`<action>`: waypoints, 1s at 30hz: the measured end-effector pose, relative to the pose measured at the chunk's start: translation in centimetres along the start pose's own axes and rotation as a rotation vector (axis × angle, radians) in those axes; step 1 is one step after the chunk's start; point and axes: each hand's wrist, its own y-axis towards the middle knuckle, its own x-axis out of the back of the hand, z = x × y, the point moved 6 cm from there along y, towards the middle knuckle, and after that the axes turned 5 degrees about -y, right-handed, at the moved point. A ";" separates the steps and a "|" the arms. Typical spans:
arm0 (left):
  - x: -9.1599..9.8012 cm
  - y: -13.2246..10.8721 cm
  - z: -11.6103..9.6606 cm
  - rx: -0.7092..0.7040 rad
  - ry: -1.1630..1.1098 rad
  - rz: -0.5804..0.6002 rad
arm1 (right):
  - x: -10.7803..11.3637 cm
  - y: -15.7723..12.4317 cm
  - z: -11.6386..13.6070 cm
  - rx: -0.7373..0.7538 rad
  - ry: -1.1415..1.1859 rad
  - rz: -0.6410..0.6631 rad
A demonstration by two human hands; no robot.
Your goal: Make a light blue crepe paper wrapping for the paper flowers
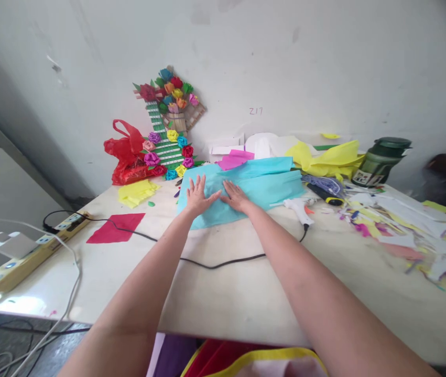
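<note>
Both my hands lie on a large light-blue sheet of crepe paper (270,180), which is spread across the back middle of the table with creases on its right part. My left hand (199,198) rests on the sheet's left part with fingers spread. Close beside it, my right hand (235,196) presses on the middle of the sheet, fingers stretched out. Neither hand grips anything. A pink paper piece (235,159) lies at the sheet's far edge. Near its right front corner lies a white glue gun (298,209), its black cord running under my forearms.
On the left are a red paper square (116,228), yellow crepe paper (138,193), a red plastic bag (126,157) and a power strip (37,251). A paper-flower model (167,149) leans on the wall. Rightward lie a utility knife (325,194), a green bottle (380,162) and paper scraps (399,241).
</note>
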 end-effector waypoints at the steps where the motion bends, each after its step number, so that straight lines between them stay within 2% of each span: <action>1: -0.2 0.2 -0.6 -0.106 0.047 0.000 | 0.0 0.0 0.0 0.001 -0.007 -0.001; 4: -1.3 0.1 -1.9 -0.342 0.187 0.008 | -0.1 0.1 0.0 -0.007 -0.015 -0.001; 6: -2.1 0.1 -2.1 -0.428 0.253 0.017 | -0.1 0.1 0.0 -0.014 -0.003 -0.003; 11: -2.2 0.9 -1.4 -0.451 0.280 0.025 | -0.2 0.3 0.0 -0.005 0.006 0.001; 14: -2.4 1.1 -1.9 -0.542 0.292 0.040 | -0.3 0.4 -0.2 -0.014 0.000 -0.008; 19: -3.6 0.9 -2.7 -0.664 0.312 0.068 | -0.1 0.4 0.0 -0.024 0.042 -0.041; 23: -4.0 0.9 -2.6 -0.657 0.321 0.077 | 0.4 0.3 -0.2 -0.059 0.221 -0.023; 27: -3.7 0.7 -3.0 -0.648 0.343 0.067 | 1.1 0.1 -0.8 -0.069 0.476 -0.070; 30: -3.6 0.3 -3.5 -0.680 0.359 0.067 | 1.5 -0.2 -1.1 -0.102 0.578 -0.107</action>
